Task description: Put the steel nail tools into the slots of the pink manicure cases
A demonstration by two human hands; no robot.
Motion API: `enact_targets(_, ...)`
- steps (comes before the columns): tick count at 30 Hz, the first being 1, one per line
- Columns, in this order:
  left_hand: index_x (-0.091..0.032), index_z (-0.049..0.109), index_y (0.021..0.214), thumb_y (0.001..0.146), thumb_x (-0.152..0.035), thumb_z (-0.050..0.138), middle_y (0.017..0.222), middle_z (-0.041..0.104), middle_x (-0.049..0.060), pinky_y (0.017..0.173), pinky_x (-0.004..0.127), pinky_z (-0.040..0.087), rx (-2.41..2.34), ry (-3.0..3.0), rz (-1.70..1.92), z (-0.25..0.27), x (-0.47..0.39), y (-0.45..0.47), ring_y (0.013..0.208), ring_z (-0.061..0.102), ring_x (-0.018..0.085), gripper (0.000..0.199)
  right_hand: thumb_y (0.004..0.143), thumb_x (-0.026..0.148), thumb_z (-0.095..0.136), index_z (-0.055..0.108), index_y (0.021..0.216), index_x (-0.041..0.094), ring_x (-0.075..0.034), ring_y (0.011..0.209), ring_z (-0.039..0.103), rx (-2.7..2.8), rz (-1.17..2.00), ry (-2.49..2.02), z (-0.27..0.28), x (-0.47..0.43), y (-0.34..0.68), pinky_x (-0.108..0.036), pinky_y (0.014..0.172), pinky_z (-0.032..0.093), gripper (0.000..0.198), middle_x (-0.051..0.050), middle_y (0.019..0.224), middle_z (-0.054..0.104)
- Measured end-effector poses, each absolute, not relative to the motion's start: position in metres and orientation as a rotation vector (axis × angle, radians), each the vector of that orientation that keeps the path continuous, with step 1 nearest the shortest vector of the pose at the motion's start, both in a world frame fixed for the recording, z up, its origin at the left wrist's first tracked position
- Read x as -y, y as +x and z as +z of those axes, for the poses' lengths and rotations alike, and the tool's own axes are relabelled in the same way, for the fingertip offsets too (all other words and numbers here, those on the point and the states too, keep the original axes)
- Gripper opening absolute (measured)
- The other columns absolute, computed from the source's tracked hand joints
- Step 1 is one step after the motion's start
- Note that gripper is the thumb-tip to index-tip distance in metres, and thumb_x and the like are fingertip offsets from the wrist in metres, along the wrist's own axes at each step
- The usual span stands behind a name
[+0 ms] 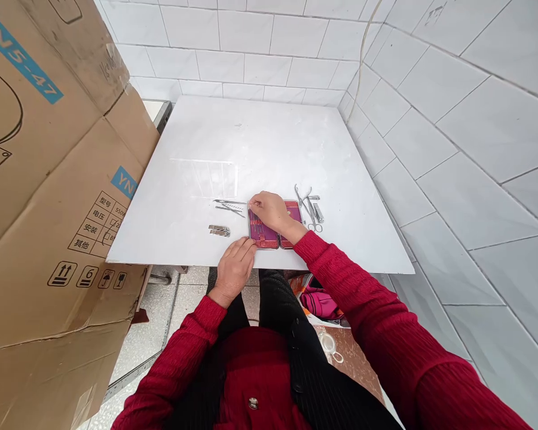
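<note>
A person in red sleeves sits at a white table [273,128]. On its near edge lies an open case [265,242], slim tools in its left half. The left hand [235,266] touches the case's near left corner; I can't tell whether it grips. The right hand [271,211] reaches over the case, fingertips pinched together at its far left corner; whether they hold anything, I can't tell. Clippers [219,230] lie left, scissors [315,227] right.

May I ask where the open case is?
In the head view, the open case lies by the near table edge, partly under the right hand, with the left hand at its near-left corner.
</note>
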State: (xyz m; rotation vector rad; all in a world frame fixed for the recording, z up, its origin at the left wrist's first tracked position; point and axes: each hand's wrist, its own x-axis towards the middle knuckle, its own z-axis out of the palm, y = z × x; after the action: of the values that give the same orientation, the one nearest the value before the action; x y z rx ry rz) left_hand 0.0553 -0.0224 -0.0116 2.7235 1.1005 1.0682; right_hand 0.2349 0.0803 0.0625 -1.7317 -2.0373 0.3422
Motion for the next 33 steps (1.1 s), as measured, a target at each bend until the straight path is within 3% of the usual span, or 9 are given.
enact_targets(5, -0.017, 0.064, 0.125, 0.102, -0.011, 0.045, 0.130, 0.070, 0.010, 0.109, 0.046, 0.052, -1.102, 2.742, 1.089, -0.012, 0.023, 0.055, 0.129, 0.062, 0.025, 0.031, 0.094, 0.018, 0.053, 0.075, 0.084, 0.018, -0.019, 0.075, 0.061, 2.264, 0.272, -1.788, 0.077, -0.089, 0.208, -0.030, 0.063, 0.033, 0.024, -0.007, 0.089, 0.074)
enact_targets(13, -0.019, 0.062, 0.131, 0.102, -0.012, 0.044, 0.133, 0.069, 0.011, 0.111, 0.048, 0.052, -1.108, 2.696, 1.049, -0.018, 0.023, 0.055, 0.133, 0.060, 0.025, 0.035, 0.096, 0.013, 0.049, 0.077, 0.098, 0.013, -0.028, 0.093, 0.069, 2.512, 0.116, -1.840, 0.087, -0.109, 0.183, -0.033, 0.072, 0.043, 0.028, -0.018, 0.108, 0.074)
enact_targets(20, -0.019, 0.063, 0.130, 0.101, -0.011, 0.045, 0.134, 0.068, 0.011, 0.111, 0.048, 0.051, -1.110, 2.707, 1.037, -0.019, 0.023, 0.055, 0.134, 0.059, 0.026, 0.035, 0.091, 0.005, 0.053, 0.076, 0.100, 0.009, -0.034, 0.095, 0.071, 2.590, 0.109, -1.838, 0.077, -0.122, 0.173, -0.037, 0.074, 0.048, 0.026, -0.023, 0.104, 0.074)
enact_targets(28, -0.017, 0.063, 0.127, 0.100, -0.011, 0.046, 0.132, 0.070, 0.011, 0.109, 0.048, 0.053, -1.104, 2.727, 1.076, -0.018, 0.023, 0.055, 0.131, 0.061, 0.026, 0.032, 0.092, 0.009, 0.055, 0.074, 0.102, 0.008, -0.033, 0.097, 0.071, 2.574, 0.158, -1.837, 0.079, -0.125, 0.175, -0.036, 0.078, 0.047, 0.022, -0.023, 0.104, 0.075)
enact_targets(33, -0.018, 0.063, 0.128, 0.101, -0.011, 0.045, 0.131, 0.070, 0.011, 0.110, 0.047, 0.052, -1.101, 2.714, 1.081, -0.015, 0.023, 0.054, 0.131, 0.061, 0.025, 0.033, 0.090, 0.008, 0.053, 0.071, 0.097, 0.011, -0.025, 0.087, 0.069, 2.325, 0.339, -1.812, 0.078, -0.122, 0.193, -0.032, 0.077, 0.047, 0.019, -0.014, 0.094, 0.076)
